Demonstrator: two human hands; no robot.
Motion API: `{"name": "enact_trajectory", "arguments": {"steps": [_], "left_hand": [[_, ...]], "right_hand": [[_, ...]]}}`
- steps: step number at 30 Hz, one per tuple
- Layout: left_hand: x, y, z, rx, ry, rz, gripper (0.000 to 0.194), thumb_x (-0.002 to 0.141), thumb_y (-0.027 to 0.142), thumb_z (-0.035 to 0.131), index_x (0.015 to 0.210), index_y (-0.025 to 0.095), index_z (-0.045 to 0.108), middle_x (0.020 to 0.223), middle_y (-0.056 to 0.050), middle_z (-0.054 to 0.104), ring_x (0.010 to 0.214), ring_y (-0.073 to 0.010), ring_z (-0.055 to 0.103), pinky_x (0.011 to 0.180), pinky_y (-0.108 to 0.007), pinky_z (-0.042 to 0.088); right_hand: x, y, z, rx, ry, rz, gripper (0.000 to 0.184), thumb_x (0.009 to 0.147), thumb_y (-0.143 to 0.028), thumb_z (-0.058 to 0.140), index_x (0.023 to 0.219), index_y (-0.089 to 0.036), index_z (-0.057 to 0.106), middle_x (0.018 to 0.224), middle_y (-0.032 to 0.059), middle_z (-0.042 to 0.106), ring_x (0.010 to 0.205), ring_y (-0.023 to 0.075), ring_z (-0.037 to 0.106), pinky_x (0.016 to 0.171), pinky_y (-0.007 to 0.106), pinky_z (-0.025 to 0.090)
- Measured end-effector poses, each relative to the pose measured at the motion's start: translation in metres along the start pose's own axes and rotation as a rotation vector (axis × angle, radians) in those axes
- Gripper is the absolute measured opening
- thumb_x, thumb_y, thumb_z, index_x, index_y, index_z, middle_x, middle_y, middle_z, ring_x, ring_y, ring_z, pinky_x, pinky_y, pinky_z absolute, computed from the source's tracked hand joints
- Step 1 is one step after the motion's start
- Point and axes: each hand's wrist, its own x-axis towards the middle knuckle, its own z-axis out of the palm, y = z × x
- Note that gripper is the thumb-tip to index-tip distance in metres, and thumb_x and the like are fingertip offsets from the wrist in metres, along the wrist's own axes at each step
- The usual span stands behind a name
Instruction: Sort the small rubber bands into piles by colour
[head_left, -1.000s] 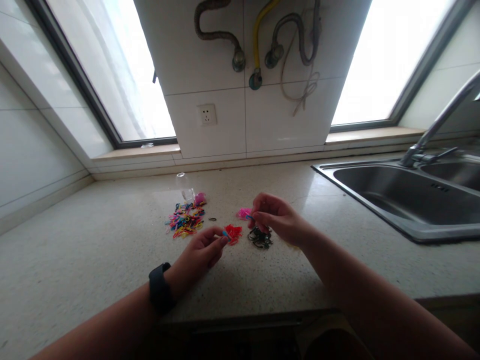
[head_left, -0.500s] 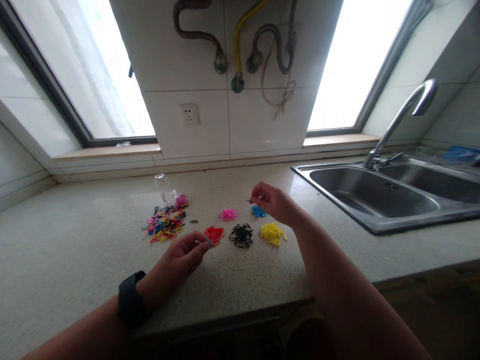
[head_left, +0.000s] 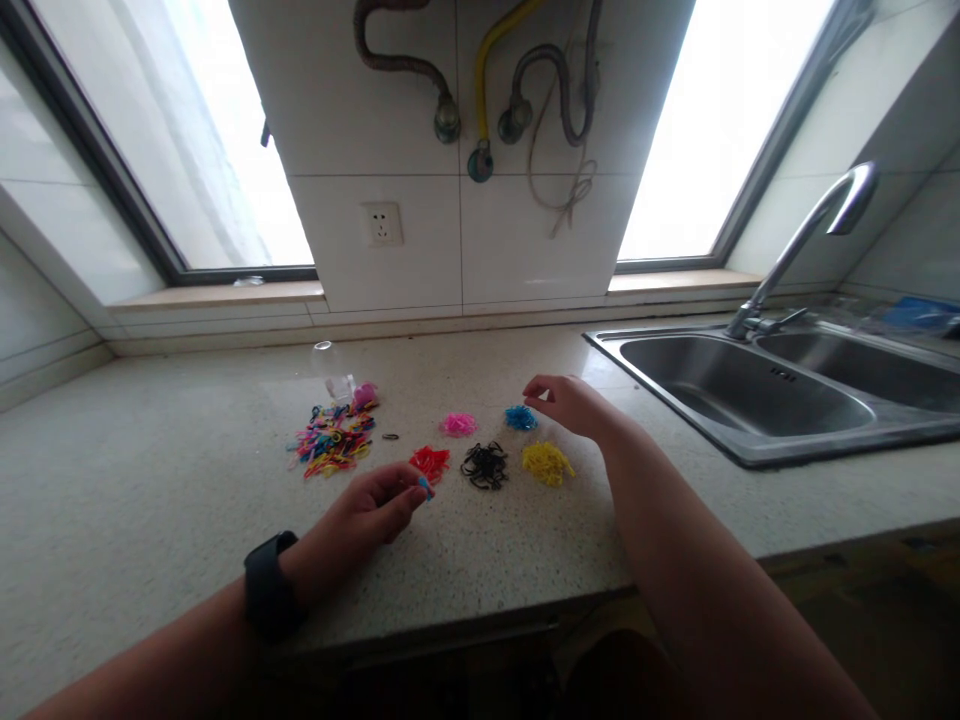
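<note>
My left hand (head_left: 373, 505) is closed in a pinch on small rubber bands, a blue one showing at the fingertips, just below the red band pile (head_left: 430, 462). My right hand (head_left: 568, 401) hovers with fingers loosely apart right beside the blue band pile (head_left: 520, 417); nothing shows in it. On the speckled counter (head_left: 150, 520) also lie a pink pile (head_left: 457, 424), a black pile (head_left: 484, 465) and a yellow pile (head_left: 547, 463). A mixed heap of coloured bands (head_left: 330, 442) lies to the left, with one loose dark band (head_left: 390, 436) next to it.
A clear small jar (head_left: 332, 367) lies on its side behind the mixed heap, a pink lid (head_left: 365, 394) beside it. A steel sink (head_left: 742, 395) with a tap (head_left: 806, 235) is on the right. Tiled wall with a socket (head_left: 381, 224) and hoses stands behind.
My right hand lowered to the blue pile and its fingers opened, no longer pinching a band. My left hand stayed pinched near the red pile. The view shifted slightly.
</note>
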Motion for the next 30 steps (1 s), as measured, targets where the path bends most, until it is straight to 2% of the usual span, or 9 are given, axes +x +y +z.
{"name": "enact_trajectory", "arguments": {"steps": [5,9,15,19,24,27,30], "left_hand": [[0.001,0.000,-0.001,-0.297,0.000,0.045,0.030,0.084,0.044,0.071,0.087,0.017,0.058,0.056,0.008,0.037,0.047,-0.0058,0.028,0.044,-0.019,0.020],[0.002,0.004,-0.001,-0.471,-0.073,0.104,0.024,0.087,0.038,0.070,0.088,0.018,0.057,0.051,0.010,0.028,0.045,-0.0060,0.023,0.045,-0.020,0.020],[-0.004,0.012,0.006,-0.518,-0.188,0.103,0.021,0.089,0.037,0.067,0.084,0.018,0.059,0.048,0.009,0.030,0.044,-0.0065,0.024,0.046,-0.021,0.021],[-0.007,0.013,0.013,-0.472,-0.209,0.092,0.024,0.086,0.039,0.070,0.082,0.017,0.062,0.050,0.008,0.033,0.044,-0.0059,0.026,0.045,-0.021,0.021],[-0.004,0.020,0.024,-0.289,-0.180,0.096,0.028,0.087,0.044,0.068,0.084,0.017,0.061,0.053,0.008,0.037,0.045,-0.0061,0.028,0.044,-0.020,0.023],[-0.001,0.035,0.032,0.007,-0.166,0.086,0.027,0.090,0.044,0.063,0.089,0.017,0.063,0.062,0.005,0.045,0.051,-0.0075,0.034,0.048,-0.021,0.027],[0.009,0.054,0.040,0.423,-0.196,0.196,0.027,0.094,0.042,0.057,0.092,0.017,0.067,0.067,0.001,0.054,0.057,-0.0102,0.041,0.052,-0.024,0.030]], "right_hand": [[0.005,0.006,0.007,0.012,0.048,0.029,0.023,0.087,-0.038,0.059,0.092,-0.021,0.073,0.074,0.0030,0.069,0.057,0.0139,0.053,0.059,0.029,0.038],[0.012,0.014,0.015,0.023,0.100,0.033,0.022,0.086,-0.037,0.058,0.088,-0.021,0.073,0.071,0.0031,0.069,0.058,0.0145,0.054,0.059,0.029,0.038],[0.025,0.028,0.029,0.035,0.293,0.158,0.022,0.084,-0.036,0.057,0.087,-0.021,0.072,0.082,0.0063,0.072,0.068,0.0180,0.060,0.066,0.030,0.042],[0.035,0.036,0.039,0.118,0.296,0.222,0.023,0.083,-0.035,0.057,0.089,-0.019,0.072,0.089,0.0076,0.072,0.073,0.0189,0.061,0.069,0.031,0.045],[0.041,0.041,0.046,0.142,0.282,0.284,0.025,0.083,-0.036,0.057,0.093,-0.019,0.072,0.088,0.0073,0.072,0.077,0.0197,0.062,0.073,0.031,0.046],[0.041,0.041,0.047,0.123,0.258,0.267,0.024,0.084,-0.035,0.057,0.093,-0.019,0.072,0.091,0.0069,0.072,0.079,0.0192,0.063,0.075,0.031,0.046],[0.040,0.040,0.047,0.107,0.239,0.249,0.023,0.085,-0.034,0.056,0.094,-0.019,0.071,0.093,0.0066,0.072,0.080,0.0181,0.063,0.075,0.029,0.046]]}}
